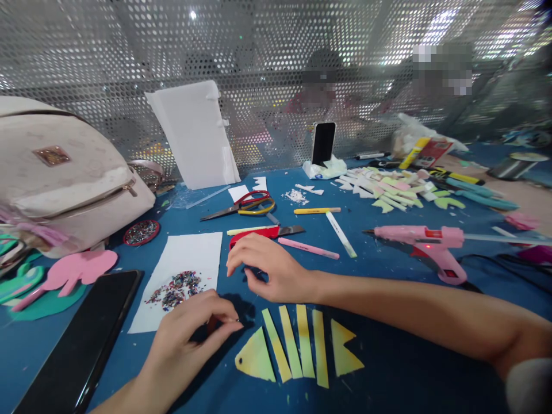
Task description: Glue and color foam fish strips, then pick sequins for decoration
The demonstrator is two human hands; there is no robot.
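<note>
Pieces of a yellow-green fish lie in a row on the blue table: a head point(257, 357) with a dark eye dot, several strips point(304, 342) and a notched tail point(345, 349). My left hand point(192, 333) is left of the head, thumb and index finger pinched on something too small to make out. Above the strips hovers my right hand point(269, 267), fingers curved, with a gap between thumb and index and nothing visible in it. Colourful gems point(179, 289) lie on a white paper sheet point(194, 250) behind my left hand.
Red-handled scissors point(241, 206), a pink marker point(308, 248) and a pink glue gun point(426, 238) lie beyond my hands. A black phone point(81, 339) and a backpack point(73, 172) are at left. Cut scraps point(388, 187) are piled at the back right.
</note>
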